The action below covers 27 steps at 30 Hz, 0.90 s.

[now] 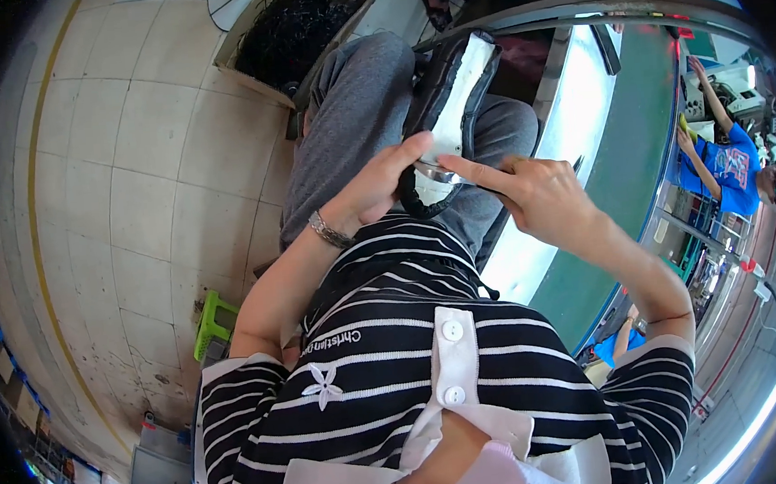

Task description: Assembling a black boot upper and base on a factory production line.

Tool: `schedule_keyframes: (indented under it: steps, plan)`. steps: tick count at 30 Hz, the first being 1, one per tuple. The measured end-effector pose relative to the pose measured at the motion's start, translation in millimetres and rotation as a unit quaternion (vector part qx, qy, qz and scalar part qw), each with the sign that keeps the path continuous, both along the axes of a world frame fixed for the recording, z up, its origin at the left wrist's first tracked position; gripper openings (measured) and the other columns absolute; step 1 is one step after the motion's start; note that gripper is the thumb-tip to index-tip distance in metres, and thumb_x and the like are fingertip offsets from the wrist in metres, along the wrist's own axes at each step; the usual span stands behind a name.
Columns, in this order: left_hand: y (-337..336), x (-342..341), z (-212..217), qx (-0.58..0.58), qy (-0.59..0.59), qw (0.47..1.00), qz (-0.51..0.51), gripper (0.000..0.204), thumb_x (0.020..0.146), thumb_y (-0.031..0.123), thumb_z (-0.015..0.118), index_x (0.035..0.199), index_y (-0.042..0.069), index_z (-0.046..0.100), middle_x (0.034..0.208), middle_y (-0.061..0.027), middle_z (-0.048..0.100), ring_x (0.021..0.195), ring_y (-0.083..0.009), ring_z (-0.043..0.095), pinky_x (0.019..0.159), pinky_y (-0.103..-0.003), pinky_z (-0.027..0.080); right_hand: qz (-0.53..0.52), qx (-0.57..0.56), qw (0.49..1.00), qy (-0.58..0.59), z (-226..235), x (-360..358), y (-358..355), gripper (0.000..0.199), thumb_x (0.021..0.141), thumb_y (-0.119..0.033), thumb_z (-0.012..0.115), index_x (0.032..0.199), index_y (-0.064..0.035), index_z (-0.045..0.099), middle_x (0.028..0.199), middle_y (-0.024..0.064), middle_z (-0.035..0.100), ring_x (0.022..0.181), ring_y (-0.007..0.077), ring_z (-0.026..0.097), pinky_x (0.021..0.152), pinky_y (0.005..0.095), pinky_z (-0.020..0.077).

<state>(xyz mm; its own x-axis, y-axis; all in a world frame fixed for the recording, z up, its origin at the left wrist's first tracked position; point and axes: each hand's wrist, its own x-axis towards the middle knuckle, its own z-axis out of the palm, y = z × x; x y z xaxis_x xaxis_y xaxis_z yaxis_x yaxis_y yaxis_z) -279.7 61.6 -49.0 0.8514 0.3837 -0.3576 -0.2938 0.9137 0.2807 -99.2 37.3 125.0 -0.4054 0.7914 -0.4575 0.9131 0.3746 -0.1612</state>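
Across my lap lies a shoe upper (452,103) with black sides folded in around a white sole face. A shiny metal band or plate (435,174) crosses it near the end closest to me. My left hand (382,181) grips the shoe from its left side, thumb resting on the white face. My right hand (528,192) reaches in from the right, its index fingertip touching the white face beside the metal. Its other fingers are curled, with a thin dark edge just below them; what they hold I cannot make out.
A cardboard box (255,82) of black scraps stands ahead on the left, on the tiled floor (150,124). To the right runs a long green-topped bench (601,173) under a curved metal bar (570,15). A person in blue (726,164) works beyond it; a green stool (216,324) is at left.
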Motion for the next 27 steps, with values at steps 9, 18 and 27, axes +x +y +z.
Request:
schedule_keyframes:
  steps: [9,18,27]
  plan:
    - [6,-4,-4,0.043,-0.008,0.999,-0.012,0.037,0.091,0.028,0.066,0.118,0.003,0.058,0.107,-0.0034,0.065,0.095,-0.0102,0.062,0.085,-0.026,0.048,0.054,0.044,0.993,-0.098,-7,-15,19,0.072,0.089,-0.016,0.062,0.15,-0.0275,0.026,0.063,0.0076,0.06,0.044,0.021,0.055,0.039,0.033,0.0412]
    - [5,-19,-13,0.023,-0.073,0.997,-0.019,0.047,0.093,0.026,0.06,0.133,0.003,0.047,0.122,-0.0094,0.06,0.111,-0.0206,0.058,0.096,-0.038,0.046,-0.005,0.049,0.997,-0.053,-20,-20,9,0.07,0.093,-0.019,0.057,0.152,-0.0279,0.02,0.054,0.0083,0.056,0.041,0.0222,0.052,0.039,0.0359,0.0406]
    - [-14,-10,9,0.038,-0.035,0.992,0.113,0.058,0.1,0.05,0.036,0.142,0.01,0.036,0.13,-0.0148,0.054,0.114,-0.029,0.058,0.089,-0.047,0.052,-0.062,0.005,0.998,0.012,-26,-15,16,0.067,0.096,-0.021,0.053,0.152,-0.0243,0.018,0.046,0.0084,0.049,0.038,0.0248,0.05,0.042,0.0391,0.0408]
